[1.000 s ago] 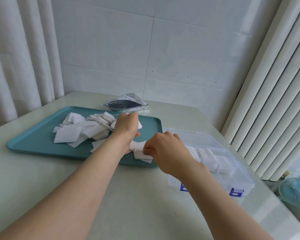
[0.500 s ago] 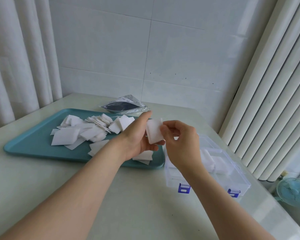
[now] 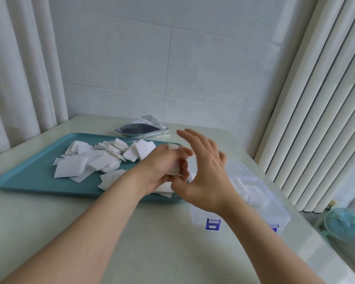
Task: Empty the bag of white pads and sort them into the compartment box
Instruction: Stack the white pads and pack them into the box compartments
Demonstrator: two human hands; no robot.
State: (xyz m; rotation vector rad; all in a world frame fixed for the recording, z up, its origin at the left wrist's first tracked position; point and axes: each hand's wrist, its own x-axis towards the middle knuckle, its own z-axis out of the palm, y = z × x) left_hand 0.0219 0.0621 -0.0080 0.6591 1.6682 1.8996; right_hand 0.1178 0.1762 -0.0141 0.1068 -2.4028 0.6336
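The pale table carries a teal tray on the left and a clear compartment box on the right, the box's left end just beside the tray's right end. Both forearms reach in from the near edge, and the 2 hands meet above that junction.

The left hand is raised over the tray's right end, back toward the camera, its grip curled round a small stack of held pads. One white edge of the stack pokes out above the knuckles, and more white shows between the curled fingers. The right hand stands just right of it, motion-blurred, palm toward the left hand, its grip spread with straight fingers pointing up and away. Its thumb reaches toward the near side of the stack, but whether it touches cannot be told.

A loose pile of white pads lies on the tray left of the hands. The bag lies flat on the table beyond the tray's far edge. Sorted pads fill compartments right of the right hand. 2 blue latches sit on the box's near wall.
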